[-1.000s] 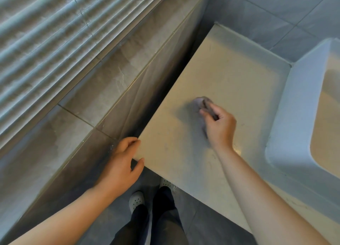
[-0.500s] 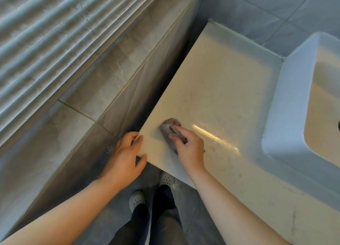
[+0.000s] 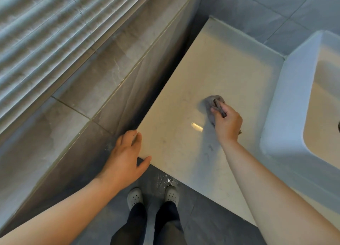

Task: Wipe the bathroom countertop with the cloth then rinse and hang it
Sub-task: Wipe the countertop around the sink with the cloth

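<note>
A pale stone countertop [image 3: 217, 73] runs from the near corner to the tiled back wall. A small grey cloth [image 3: 213, 102] lies bunched on it near the middle. My right hand [image 3: 227, 124] grips the cloth with curled fingers and presses it onto the surface. My left hand [image 3: 125, 158] rests on the counter's near left corner, fingers relaxed and thumb spread along the front edge. A wet sheen shows just left of my right hand.
A white raised basin [image 3: 287, 104] stands on the counter at the right. A grey tiled ledge [image 3: 88, 82] under window blinds [image 3: 46, 29] lies to the left, with a dark gap beside the counter. My feet stand on the dark floor below.
My right hand has slid the cloth from the near left corner back toward the middle of the counter, closer to the basin. My left hand stays on the corner.
</note>
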